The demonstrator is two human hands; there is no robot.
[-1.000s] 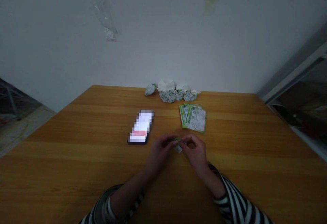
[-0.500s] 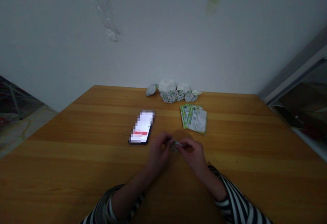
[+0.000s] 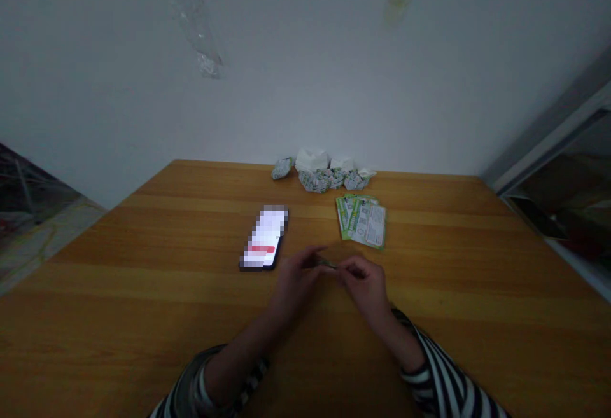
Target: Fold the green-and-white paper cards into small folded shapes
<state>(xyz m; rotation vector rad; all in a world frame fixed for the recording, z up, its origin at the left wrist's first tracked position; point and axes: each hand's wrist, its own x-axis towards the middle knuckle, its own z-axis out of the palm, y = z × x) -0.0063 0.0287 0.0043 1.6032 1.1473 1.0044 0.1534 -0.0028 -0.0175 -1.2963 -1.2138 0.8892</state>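
Table (image 3: 458,278), slip (image 3: 327,264) in two-handed pinch grip (image 3: 366,285)

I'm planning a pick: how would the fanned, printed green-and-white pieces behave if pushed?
The printed pieces would probably slide over one another, since they overlap. They look thin, so likely light and perhaps bendy. Lying flat on the table, they seem unlikely to roll.

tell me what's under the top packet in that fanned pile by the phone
Under the top packet, other green-edged packets peek out at its left and far edges. It covers the rest, so their number can't be told.
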